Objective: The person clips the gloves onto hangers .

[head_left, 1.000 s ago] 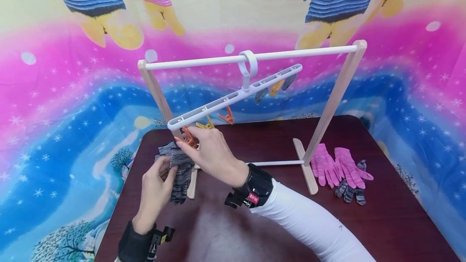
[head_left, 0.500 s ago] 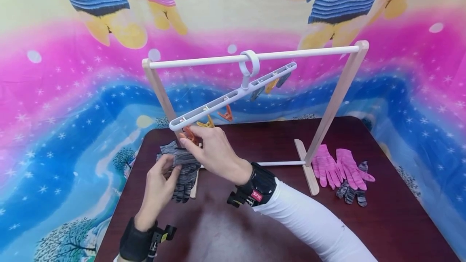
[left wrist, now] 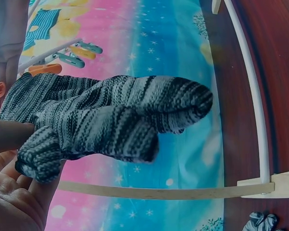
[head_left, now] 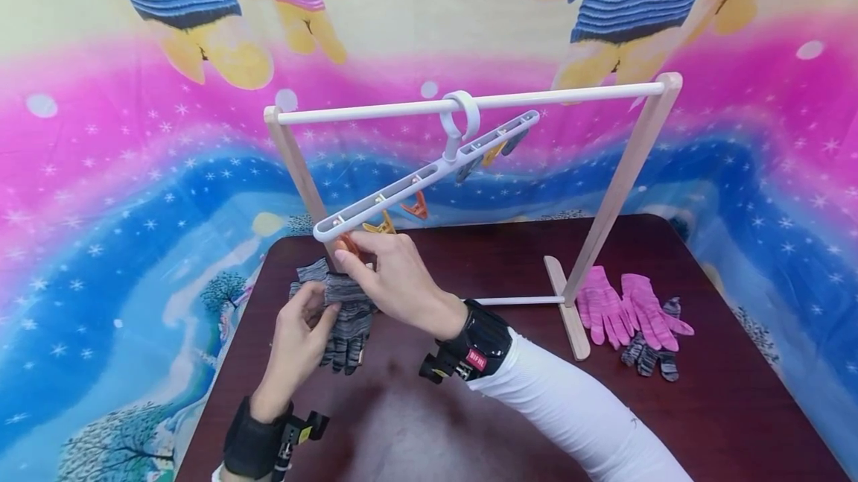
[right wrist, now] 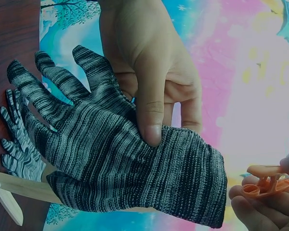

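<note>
A grey-and-black striped glove dangles from my left hand, whose thumb and fingers pinch it near the cuff. In the right wrist view, the cuff of this glove points at an orange clothespin, with a small gap between them. My right hand squeezes that clothespin between thumb and fingers, at the lower left end of a white clip hanger. The hanger tilts, left end down, its ring around the rack's top bar. Other clothespins, such as an orange one, hang along it.
Another striped glove lies on the dark table behind the left hand. Pink gloves lie over a striped glove at the right. The wooden rack's right post rises beside them. A printed cloth hangs behind.
My left hand has carried the glove slightly right and up toward the orange clothespin. The hanger's far right end has swung a little left. My right hand keeps its grip.
</note>
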`<action>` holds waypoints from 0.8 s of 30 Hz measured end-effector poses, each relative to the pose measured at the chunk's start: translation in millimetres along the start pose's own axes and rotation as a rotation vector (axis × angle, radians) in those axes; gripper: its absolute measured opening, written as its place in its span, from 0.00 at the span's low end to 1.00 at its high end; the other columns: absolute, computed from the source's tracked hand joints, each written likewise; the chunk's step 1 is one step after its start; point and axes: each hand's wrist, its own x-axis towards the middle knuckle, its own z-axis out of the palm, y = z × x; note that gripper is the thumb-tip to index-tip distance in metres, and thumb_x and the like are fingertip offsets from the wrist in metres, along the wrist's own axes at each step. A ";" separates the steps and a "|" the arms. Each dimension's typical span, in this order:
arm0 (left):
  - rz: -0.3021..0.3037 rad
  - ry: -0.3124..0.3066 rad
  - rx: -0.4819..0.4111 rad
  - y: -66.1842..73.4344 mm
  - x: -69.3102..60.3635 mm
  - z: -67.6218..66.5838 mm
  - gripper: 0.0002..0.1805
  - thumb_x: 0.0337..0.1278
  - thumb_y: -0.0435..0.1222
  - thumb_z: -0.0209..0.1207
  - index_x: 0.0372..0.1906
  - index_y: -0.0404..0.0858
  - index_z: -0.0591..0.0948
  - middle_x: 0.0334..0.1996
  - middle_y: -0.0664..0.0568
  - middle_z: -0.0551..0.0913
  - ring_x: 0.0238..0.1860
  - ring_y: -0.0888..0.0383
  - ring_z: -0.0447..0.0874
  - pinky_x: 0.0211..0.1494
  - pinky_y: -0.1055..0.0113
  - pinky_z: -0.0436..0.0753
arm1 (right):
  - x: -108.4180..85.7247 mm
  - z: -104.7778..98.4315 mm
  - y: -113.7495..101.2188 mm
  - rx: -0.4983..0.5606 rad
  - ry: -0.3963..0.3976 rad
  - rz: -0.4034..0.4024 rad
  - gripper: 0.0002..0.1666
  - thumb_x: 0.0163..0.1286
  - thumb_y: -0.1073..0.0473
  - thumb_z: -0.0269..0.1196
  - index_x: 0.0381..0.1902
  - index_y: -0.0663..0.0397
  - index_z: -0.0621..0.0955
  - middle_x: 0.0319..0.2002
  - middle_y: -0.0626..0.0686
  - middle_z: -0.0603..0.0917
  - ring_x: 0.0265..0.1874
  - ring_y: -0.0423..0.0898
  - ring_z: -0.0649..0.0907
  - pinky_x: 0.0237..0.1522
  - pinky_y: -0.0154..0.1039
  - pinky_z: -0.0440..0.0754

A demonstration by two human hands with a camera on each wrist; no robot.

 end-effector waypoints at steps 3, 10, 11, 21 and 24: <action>0.006 0.002 -0.026 -0.5 -0.5 0.7 0.08 0.65 0.26 0.61 0.46 0.36 0.78 0.18 0.57 0.67 0.17 0.69 0.60 0.22 0.70 0.66 | -0.6 -0.2 0.2 0.017 -0.006 -0.001 0.08 0.76 0.58 0.60 0.42 0.54 0.84 0.21 0.46 0.70 0.16 0.37 0.65 0.20 0.27 0.62; 0.013 0.007 -0.061 -0.4 -1.2 1.6 0.09 0.65 0.25 0.61 0.47 0.36 0.78 0.19 0.57 0.68 0.17 0.69 0.60 0.21 0.71 0.66 | -1.8 0.8 1.3 0.038 -0.015 -0.001 0.09 0.77 0.58 0.59 0.43 0.55 0.85 0.21 0.46 0.69 0.15 0.36 0.64 0.19 0.28 0.61; 0.017 0.008 -0.065 0.2 -1.3 1.5 0.09 0.65 0.26 0.61 0.47 0.36 0.78 0.18 0.57 0.67 0.17 0.69 0.60 0.21 0.70 0.66 | -2.1 0.9 1.3 0.038 -0.015 0.001 0.10 0.77 0.58 0.59 0.43 0.56 0.85 0.21 0.46 0.69 0.15 0.36 0.64 0.19 0.28 0.61; 0.037 0.011 -0.085 3.1 -1.4 1.5 0.08 0.64 0.24 0.61 0.45 0.35 0.77 0.19 0.53 0.73 0.19 0.73 0.65 0.22 0.72 0.68 | -3.9 2.4 3.7 0.050 -0.026 0.002 0.11 0.77 0.58 0.58 0.45 0.56 0.85 0.23 0.47 0.71 0.16 0.36 0.65 0.19 0.28 0.63; 0.036 0.008 -0.103 4.4 -1.1 1.2 0.08 0.65 0.24 0.60 0.46 0.34 0.78 0.29 0.46 0.86 0.27 0.74 0.77 0.26 0.74 0.74 | -3.9 2.6 3.8 0.054 -0.029 -0.002 0.10 0.77 0.57 0.58 0.44 0.54 0.85 0.23 0.46 0.70 0.16 0.36 0.65 0.20 0.28 0.63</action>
